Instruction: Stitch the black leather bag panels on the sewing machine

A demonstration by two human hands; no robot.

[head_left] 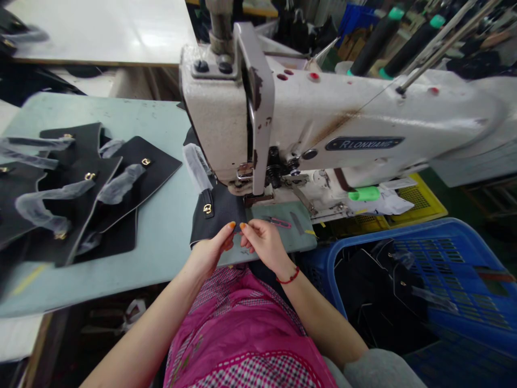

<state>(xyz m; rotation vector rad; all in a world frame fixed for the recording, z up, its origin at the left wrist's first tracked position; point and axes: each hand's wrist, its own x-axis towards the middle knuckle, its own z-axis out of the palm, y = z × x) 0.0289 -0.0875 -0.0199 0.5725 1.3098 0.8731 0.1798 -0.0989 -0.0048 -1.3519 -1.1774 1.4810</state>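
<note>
A black leather panel (218, 215) lies under the head of the white sewing machine (218, 108). It carries a gold buckle (207, 208) and a strap wrapped in clear film (196, 167). My left hand (214, 248) is closed in a pinch on the panel's near edge. Facing it, almost thumb to thumb, my right hand (264, 242) pinches at the panel's right corner; the fingertips hide exactly what is between them. Just beyond my right hand, thread snips with pink handles (278, 222) lie on the machine bed.
Several similar black panels (137, 183) with film-wrapped straps are piled on the pale green table (161, 231) at left. To the right stands a blue basket (335, 250) holding more black pieces, with a yellow crate (428, 199) behind. Black thread cones (375, 43) rise behind the machine.
</note>
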